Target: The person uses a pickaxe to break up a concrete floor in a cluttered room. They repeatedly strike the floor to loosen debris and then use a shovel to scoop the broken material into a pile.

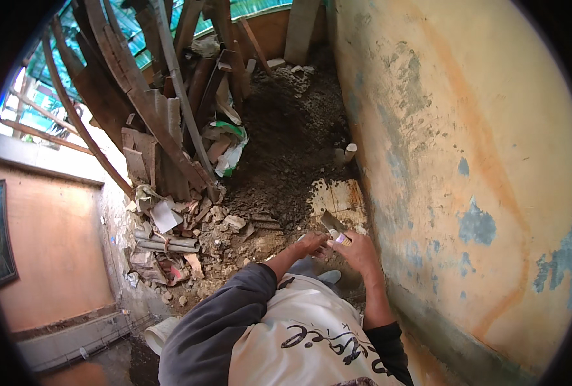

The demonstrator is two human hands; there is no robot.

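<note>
In front of my body, my two hands are close together. My right hand (361,253) is closed round a small white tube (343,239) with a coloured label. Close beside it, my left hand (313,244) has its fingers bent together at the tube's left end; what they pinch is too small to make out. A dark grey flat blade-like piece (331,222) shows just beyond the hands; I cannot tell whether either hand holds it. Below them, part of a shoe (329,276) is visible.
A stained, peeling wall (440,161) rises close on the right. A short white pipe (350,152) stands up by it. Broken tile and rubble (234,222) lie left of the hands, with long wooden planks (131,83) leaning behind. Dark soil (279,135) covers the ground ahead.
</note>
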